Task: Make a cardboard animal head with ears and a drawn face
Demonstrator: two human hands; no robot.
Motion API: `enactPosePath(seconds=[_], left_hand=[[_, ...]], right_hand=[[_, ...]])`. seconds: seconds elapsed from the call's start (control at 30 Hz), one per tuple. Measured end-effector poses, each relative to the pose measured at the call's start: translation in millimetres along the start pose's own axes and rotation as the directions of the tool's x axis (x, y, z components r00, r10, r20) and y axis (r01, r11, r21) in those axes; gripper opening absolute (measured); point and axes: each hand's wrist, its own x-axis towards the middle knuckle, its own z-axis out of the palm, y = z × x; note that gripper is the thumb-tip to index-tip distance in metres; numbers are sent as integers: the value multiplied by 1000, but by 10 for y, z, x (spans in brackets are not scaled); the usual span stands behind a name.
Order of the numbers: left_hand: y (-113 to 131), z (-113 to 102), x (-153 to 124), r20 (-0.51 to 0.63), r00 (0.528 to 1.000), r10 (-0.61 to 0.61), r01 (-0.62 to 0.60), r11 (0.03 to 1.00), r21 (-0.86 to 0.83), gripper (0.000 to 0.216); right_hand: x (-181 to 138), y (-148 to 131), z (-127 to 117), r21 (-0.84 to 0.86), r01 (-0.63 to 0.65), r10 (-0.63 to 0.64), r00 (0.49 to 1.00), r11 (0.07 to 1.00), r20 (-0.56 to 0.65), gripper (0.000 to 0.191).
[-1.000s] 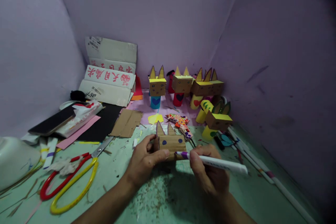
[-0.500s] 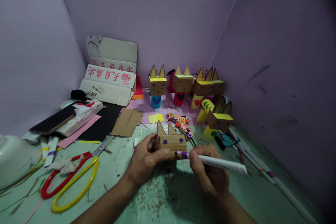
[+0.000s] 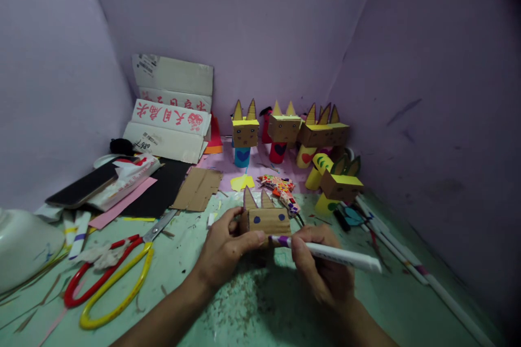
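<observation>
My left hand (image 3: 228, 246) grips a small cardboard box head (image 3: 268, 221) by its left side, thumb across the lower front. Two pointed cardboard ears rise from its top, and two dark oval eyes are drawn on its face. Between the fingers of my right hand (image 3: 323, 260) is a white marker pen (image 3: 342, 256) with a purple tip end. The marker's point is at the lower front of the box head, close to my left thumb; whether it touches is too small to tell.
Several finished cardboard animal figures (image 3: 245, 134) stand at the back. Red-and-yellow scissors (image 3: 116, 276), brown cardboard (image 3: 197, 190) and a black sheet (image 3: 157, 195) lie left. A patterned hot glue gun (image 3: 280, 187) lies behind the box head; white rolled tubes (image 3: 407, 260) lie right.
The marker's tip has shifted slightly left and down along the lower front of the box head, my right hand moving with it. My left hand keeps its hold.
</observation>
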Motion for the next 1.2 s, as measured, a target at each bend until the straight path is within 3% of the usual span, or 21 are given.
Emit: enactPosePath(seconds=[0.37,0.67,0.87,1.2], left_hand=[[19,7,-6,-13,1000,-8,9,1000,22,61],[12,-11,-5,-21,1000,-5,6,998,55,61],[18,0,-9,-23,1000,2,-1,999,52,56],[25,4,-1,-32,999,-1,2,999,41,58]], right_hand=[[39,-7,-53,-65,15,-12,999,998,44,12],[50,-43,-37,-66,-82,79,996,994,-51,14],[71,-20,-57,-66,-20,21,1000,998,5,11],[15,-38,11,73,-162,168,981,984,-95,15]])
